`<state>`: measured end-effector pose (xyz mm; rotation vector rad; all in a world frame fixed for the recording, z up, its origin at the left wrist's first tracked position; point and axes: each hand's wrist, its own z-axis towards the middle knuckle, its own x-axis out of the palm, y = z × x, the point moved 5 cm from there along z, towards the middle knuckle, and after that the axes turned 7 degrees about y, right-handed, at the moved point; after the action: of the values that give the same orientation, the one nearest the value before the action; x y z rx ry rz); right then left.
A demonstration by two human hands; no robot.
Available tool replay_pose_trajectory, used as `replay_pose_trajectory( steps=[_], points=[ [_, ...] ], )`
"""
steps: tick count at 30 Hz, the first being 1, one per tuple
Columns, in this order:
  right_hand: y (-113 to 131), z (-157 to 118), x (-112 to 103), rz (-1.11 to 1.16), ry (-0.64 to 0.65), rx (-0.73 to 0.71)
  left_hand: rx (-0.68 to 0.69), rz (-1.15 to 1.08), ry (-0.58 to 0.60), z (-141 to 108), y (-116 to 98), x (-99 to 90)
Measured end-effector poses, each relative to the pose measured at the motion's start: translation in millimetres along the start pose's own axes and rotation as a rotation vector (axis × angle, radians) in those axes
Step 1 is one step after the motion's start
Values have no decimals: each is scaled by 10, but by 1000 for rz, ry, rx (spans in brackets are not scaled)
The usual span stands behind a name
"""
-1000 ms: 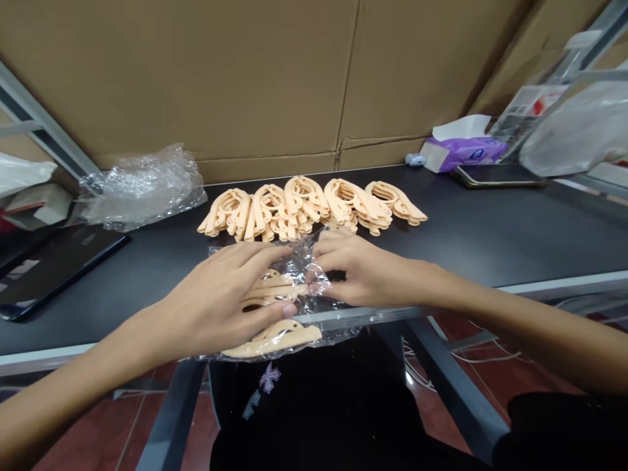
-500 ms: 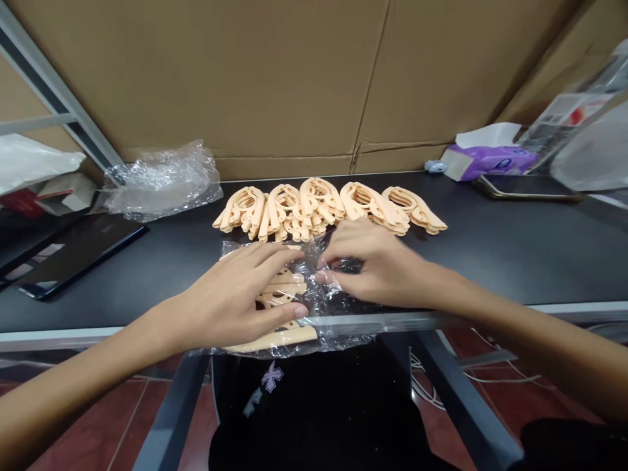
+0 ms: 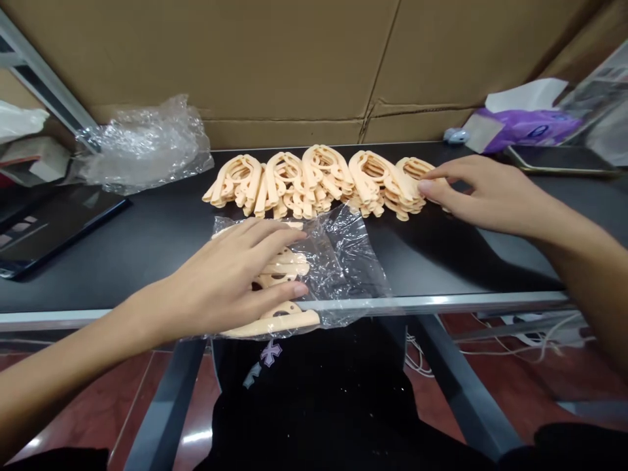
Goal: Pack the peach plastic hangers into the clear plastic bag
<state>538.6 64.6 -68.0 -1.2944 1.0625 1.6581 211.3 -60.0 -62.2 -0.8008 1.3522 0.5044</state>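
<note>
My left hand lies flat, fingers spread, over a clear plastic bag at the table's front edge. Inside the bag are several beige folded hangers, partly hidden under that hand. Behind it, several stacks of the same beige folded hangers stand in a row. At the row's right end my right hand has its thumb and forefinger closed on a folded hanger; its other fingers are partly hidden.
Crumpled clear plastic bags lie back left, near a dark flat device. A purple tissue pack and a phone are at the back right. A cardboard wall rises behind the black table.
My right hand has left the bag's open end and moved right and back to the rightmost hangers. The bag's end now lies spread out. My left hand stays on the bag; the view has shifted slightly.
</note>
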Motion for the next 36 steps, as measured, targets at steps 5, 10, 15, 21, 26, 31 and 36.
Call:
replay_pose_trajectory(
  steps=[5, 10, 15, 21, 26, 31, 36],
  points=[
    [-46, -31, 0, 39, -14, -53, -18, 5, 5, 2, 7, -24],
    [-191, -66, -31, 24, -9, -3, -19, 7, -2, -4, -6, -34],
    [-326, -85, -75, 50, -9, 146, -19, 16, -3, -4, 6, -22],
    [-98, 33, -55, 74, -77, -20, -15, 38, 1, 13, -22, -28],
    [-62, 84, 41, 129, -67, -150, -29, 33, 5, 10, -45, -48],
    [-219, 22, 5, 144, -21, -55, -48, 51, 9, 0, -13, -45],
    [-334, -70, -39, 148, -48, 59, -45, 62, -2, 0, 5, -39]
  ],
)
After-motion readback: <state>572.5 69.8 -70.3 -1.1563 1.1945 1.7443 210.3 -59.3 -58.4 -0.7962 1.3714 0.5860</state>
